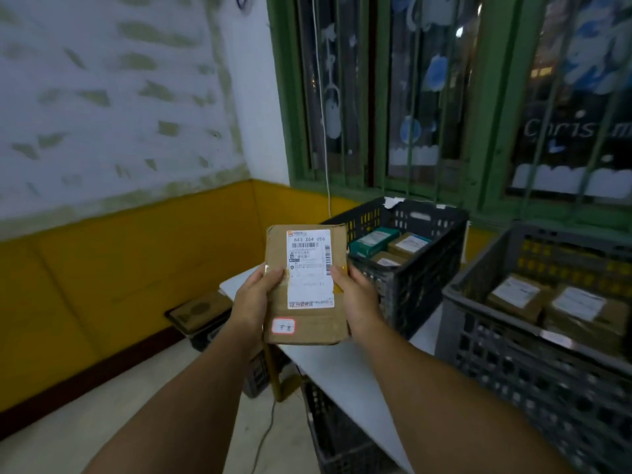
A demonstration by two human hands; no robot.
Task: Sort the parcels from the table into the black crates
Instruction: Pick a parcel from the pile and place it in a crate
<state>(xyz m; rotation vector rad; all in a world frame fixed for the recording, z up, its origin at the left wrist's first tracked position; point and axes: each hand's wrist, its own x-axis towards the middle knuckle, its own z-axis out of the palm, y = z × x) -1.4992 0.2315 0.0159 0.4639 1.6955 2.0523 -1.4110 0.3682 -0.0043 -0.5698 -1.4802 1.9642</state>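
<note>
I hold a brown cardboard parcel point(306, 323) upright in front of me, its white shipping label facing me and a small red-edged sticker near its bottom. My left hand point(254, 297) grips its left edge with the thumb on the front. My right hand point(355, 299) grips the right edge the same way. Behind the parcel stands a black crate point(427, 265) on the white table point(342, 374); it holds a green box and brown parcels. A second black crate point(513, 364) at the right holds labelled brown parcels.
Under the table sits another dark crate point(335, 436). A dark bin with a flat brown piece on top point(200, 314) stands by the yellow-and-white wall at the left. Green barred windows run behind the crates. A cable trails across the pale floor.
</note>
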